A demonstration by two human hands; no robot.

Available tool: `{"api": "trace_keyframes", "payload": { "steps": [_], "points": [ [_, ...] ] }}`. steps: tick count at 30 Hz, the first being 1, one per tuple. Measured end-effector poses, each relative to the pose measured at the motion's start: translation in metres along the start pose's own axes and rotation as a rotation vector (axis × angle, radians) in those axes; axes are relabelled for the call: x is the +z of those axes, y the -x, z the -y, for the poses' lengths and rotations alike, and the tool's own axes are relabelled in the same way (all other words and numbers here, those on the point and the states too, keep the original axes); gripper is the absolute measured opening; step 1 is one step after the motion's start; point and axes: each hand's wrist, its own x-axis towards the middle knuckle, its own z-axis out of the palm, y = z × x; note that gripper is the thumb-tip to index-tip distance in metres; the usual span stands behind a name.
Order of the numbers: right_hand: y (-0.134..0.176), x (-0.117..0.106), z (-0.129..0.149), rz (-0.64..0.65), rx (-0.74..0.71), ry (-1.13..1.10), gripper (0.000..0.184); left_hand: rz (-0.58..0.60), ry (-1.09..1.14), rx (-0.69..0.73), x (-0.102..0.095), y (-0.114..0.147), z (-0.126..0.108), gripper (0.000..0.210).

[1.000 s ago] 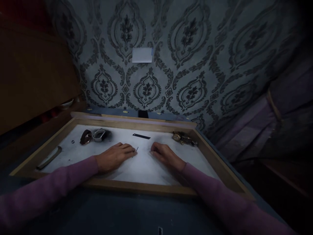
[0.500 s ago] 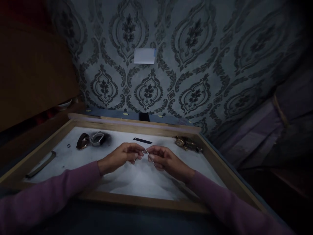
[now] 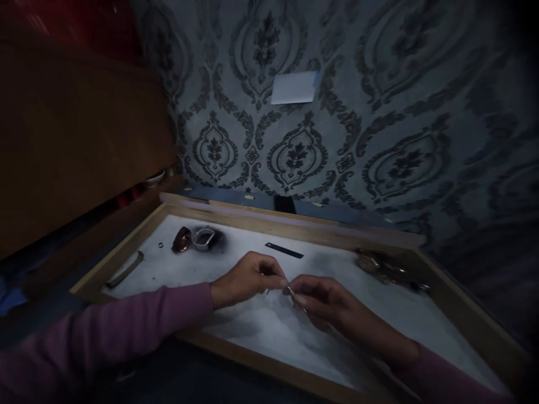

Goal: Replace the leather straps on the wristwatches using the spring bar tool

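My left hand (image 3: 252, 276) is closed in a pinch, its fingertips meeting those of my right hand above the white floor of a wooden tray (image 3: 236, 345). My right hand (image 3: 326, 300) grips a slim silvery metal piece (image 3: 290, 290), which slants down under its fingers. Its exact kind is too dark and small to tell. Whatever lies between my left fingertips is hidden. Just beyond both hands is a flat dark strip (image 3: 284, 250) with a small hole at one end.
Watches with a brown strap (image 3: 182, 240) and a pale band (image 3: 204, 238) lie at the tray's back left. A small dark ring (image 3: 160, 245) and a curved strap (image 3: 125, 270) are further left. Gold-coloured watches (image 3: 385, 266) lie at right. A patterned wall (image 3: 297, 157) rises behind.
The view has swung left, so the tray and wall appear further right. My left fingers have closed into a pinch against the slim metal piece's upper end, which my right hand still holds.
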Motion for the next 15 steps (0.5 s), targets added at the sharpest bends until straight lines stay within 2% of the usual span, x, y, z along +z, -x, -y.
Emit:
{"api": "trace_keyframes", "payload": {
  "steps": [7, 10, 13, 15],
  "points": [
    [0.001, 0.003, 0.006, -0.040, 0.040, 0.105, 0.044, -0.108, -0.011, 0.039, -0.009, 0.000, -0.001, 0.026],
    [0.002, 0.003, 0.006, -0.074, 0.049, 0.122, 0.047, -0.158, -0.085, 0.076, -0.018, -0.002, -0.003, 0.026],
    [0.001, 0.002, 0.007, -0.149, 0.053, 0.166, 0.046, -0.199, -0.406, 0.190, -0.037, 0.000, -0.013, 0.030],
    [-0.002, -0.001, 0.006, -0.185, 0.051, 0.211, 0.045, -0.303, -0.827, 0.288, -0.059, 0.004, -0.024, 0.029]
  ]
}}
